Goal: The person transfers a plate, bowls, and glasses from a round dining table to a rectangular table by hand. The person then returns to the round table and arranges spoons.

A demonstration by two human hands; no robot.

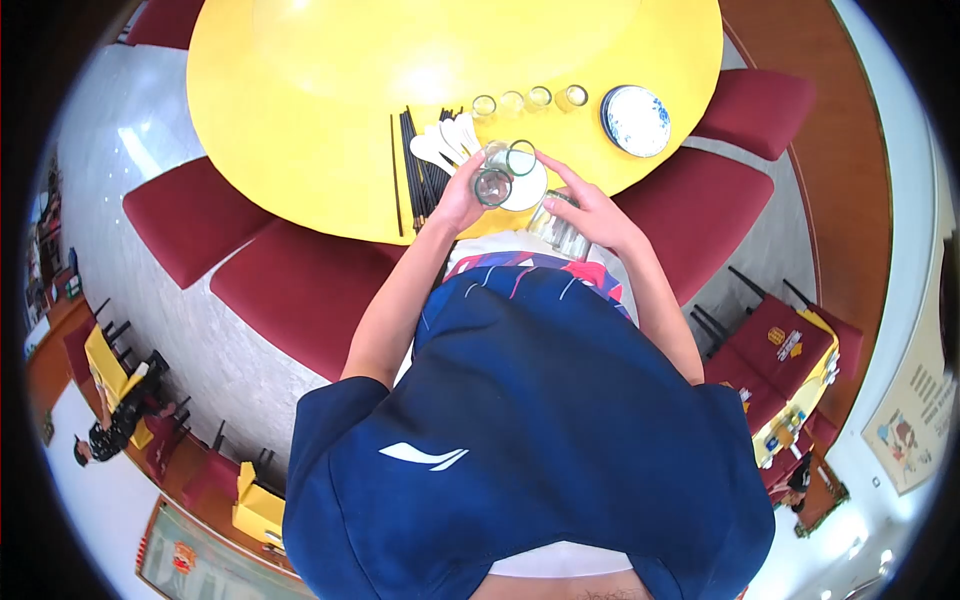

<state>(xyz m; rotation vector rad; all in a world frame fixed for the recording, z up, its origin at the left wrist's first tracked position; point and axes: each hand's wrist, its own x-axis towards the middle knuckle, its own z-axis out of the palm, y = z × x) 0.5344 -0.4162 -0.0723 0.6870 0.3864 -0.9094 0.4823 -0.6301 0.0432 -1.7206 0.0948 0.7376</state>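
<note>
My left hand (464, 202) is closed around a clear drinking glass (493, 187) near the front edge of the yellow table (300, 130). A second clear glass (521, 157) stands right beside it, over a round white dish (530, 190). On the other side, my right hand (592, 212) has its index finger stretched towards the second glass's rim and its thumb apart. Below that thumb is a larger clear glass container (560, 230); whether the hidden fingers touch it, I cannot tell. White spoons (440, 145) and dark chopsticks (420, 180) lie left of my left hand.
Several small glasses (540, 97) stand in a row farther in. A stack of blue-and-white plates (636, 121) sits at the right. Dark red chairs (300, 290) ring the table. A person (115, 415) is at another table in the left background.
</note>
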